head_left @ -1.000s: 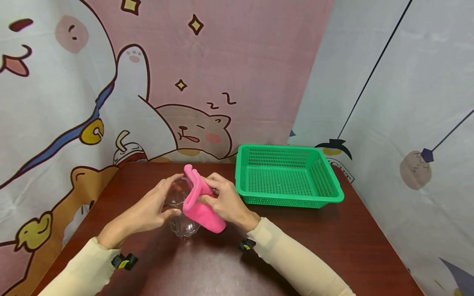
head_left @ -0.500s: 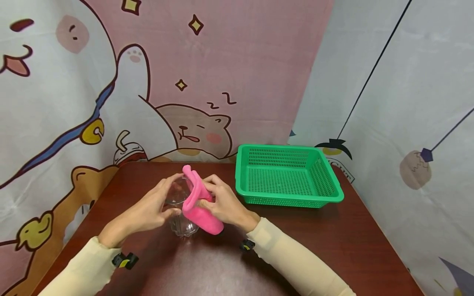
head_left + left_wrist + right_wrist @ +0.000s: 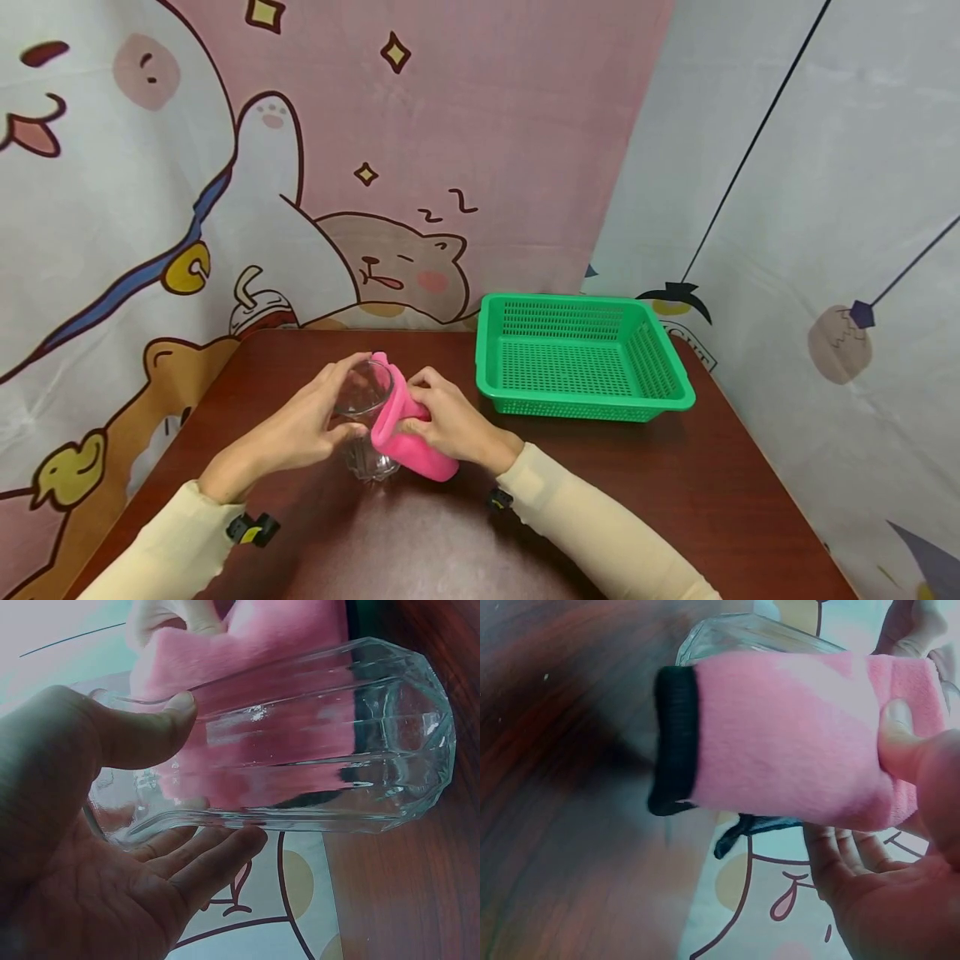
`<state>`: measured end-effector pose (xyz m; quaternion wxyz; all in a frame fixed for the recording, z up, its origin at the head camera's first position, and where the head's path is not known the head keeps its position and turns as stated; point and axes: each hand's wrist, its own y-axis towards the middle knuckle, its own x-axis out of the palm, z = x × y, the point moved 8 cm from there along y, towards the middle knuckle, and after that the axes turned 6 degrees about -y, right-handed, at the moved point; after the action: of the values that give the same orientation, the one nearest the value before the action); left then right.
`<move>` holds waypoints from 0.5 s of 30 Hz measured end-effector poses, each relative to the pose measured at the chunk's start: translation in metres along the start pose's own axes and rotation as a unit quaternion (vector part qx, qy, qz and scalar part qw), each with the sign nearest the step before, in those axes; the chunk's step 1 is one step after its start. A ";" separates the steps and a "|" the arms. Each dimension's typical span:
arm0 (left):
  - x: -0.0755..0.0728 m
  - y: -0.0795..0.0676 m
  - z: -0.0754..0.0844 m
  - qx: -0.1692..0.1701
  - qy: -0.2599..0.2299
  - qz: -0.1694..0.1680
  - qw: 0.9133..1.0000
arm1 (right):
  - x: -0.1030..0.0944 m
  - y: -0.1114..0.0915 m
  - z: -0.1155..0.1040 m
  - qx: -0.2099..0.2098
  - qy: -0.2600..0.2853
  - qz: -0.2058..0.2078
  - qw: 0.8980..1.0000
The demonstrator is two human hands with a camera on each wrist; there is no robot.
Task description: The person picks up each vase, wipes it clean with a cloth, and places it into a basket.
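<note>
A tall, clear glass vase with ribbed sides stands on the table. My left hand holds it near the rim, the thumb on the near side and the fingers around the far side, as the left wrist view shows along the faceted vase. Folded in my right hand is a pink cloth, pinched between thumb and fingers against the vase's right side. Dark trim edges the cloth in the right wrist view, where it hides most of the glass.
A green slotted plastic basket sits at the back right of the dark red-brown table. Behind the table hangs a cartoon-printed curtain, which continues along the sides.
My right hand and the pink cloth have shifted slightly downward along the vase, and more of the glass rim shows. The left hand stays in place.
</note>
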<state>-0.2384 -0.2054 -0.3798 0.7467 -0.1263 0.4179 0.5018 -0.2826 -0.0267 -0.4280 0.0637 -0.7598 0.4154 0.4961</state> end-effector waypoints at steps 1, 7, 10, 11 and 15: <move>0.000 0.000 0.000 0.000 0.001 0.000 1.000 | 0.001 0.000 0.000 -0.001 -0.006 -0.007 1.000; 0.000 0.000 -0.001 -0.008 0.007 0.000 1.000 | 0.007 -0.002 0.002 0.002 -0.032 -0.049 0.998; 0.000 -0.001 -0.001 -0.009 0.011 0.001 1.000 | 0.011 -0.003 0.005 0.008 -0.046 -0.069 0.997; 0.000 -0.001 -0.001 -0.010 0.012 0.002 1.000 | 0.012 -0.004 0.006 0.009 -0.053 -0.074 0.996; 0.000 -0.001 -0.001 -0.016 0.017 0.003 1.000 | 0.019 -0.006 0.010 0.012 -0.083 -0.092 0.992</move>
<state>-0.2379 -0.2069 -0.3806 0.7357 -0.1454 0.4228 0.5088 -0.2824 -0.0278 -0.4504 0.1526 -0.7505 0.3427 0.5441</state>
